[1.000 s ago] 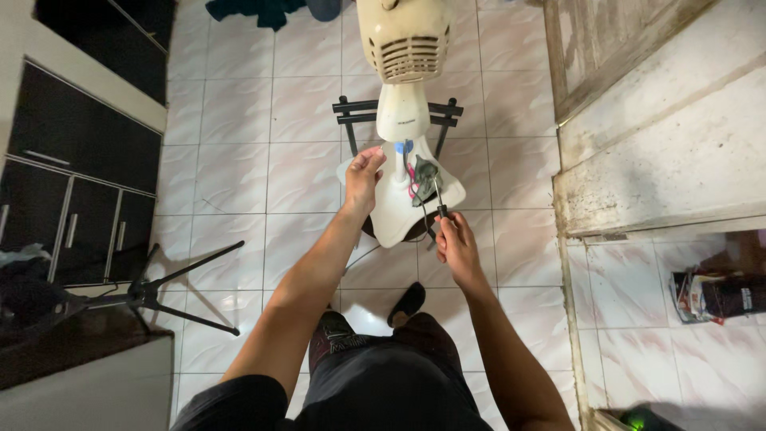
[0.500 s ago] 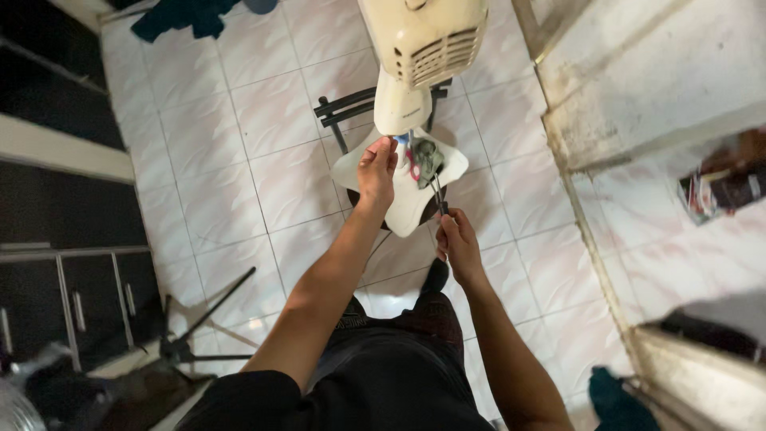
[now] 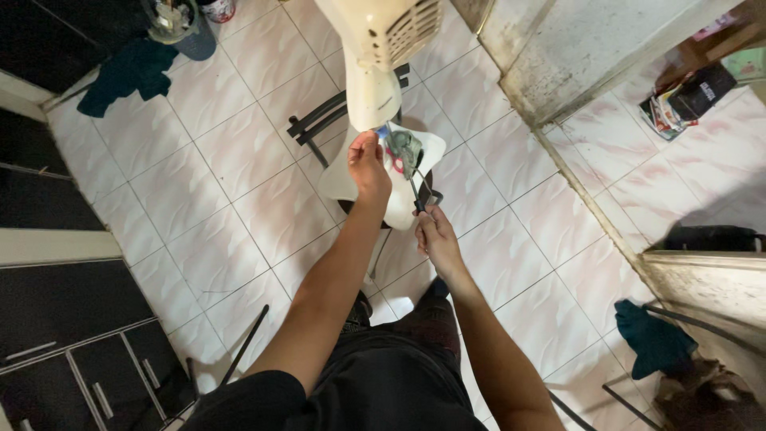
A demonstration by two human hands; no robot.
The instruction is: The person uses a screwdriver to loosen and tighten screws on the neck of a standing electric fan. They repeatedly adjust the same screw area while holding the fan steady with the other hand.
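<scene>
A cream standing fan (image 3: 375,48) rises from a white base (image 3: 403,203) that rests on a black stool (image 3: 319,120). The base is open, with coloured wires and small parts (image 3: 401,148) showing inside. My left hand (image 3: 369,164) rests on the open base and pinches something at the wires. My right hand (image 3: 435,235) grips a thin dark-handled tool (image 3: 416,179), likely a screwdriver, whose tip points into the wires.
White floor tiles (image 3: 239,160) surround the stool. Dark cabinets (image 3: 72,351) stand at the left. A dark teal cloth (image 3: 120,76) and a bucket (image 3: 179,24) lie at the top left. A raised sill (image 3: 590,199) runs at the right, with magazines (image 3: 678,100) and another teal cloth (image 3: 654,339) beyond.
The view has tilted and swung left, so the fan leans in frame. Both hands stay at the fan base, the right still on the tool.
</scene>
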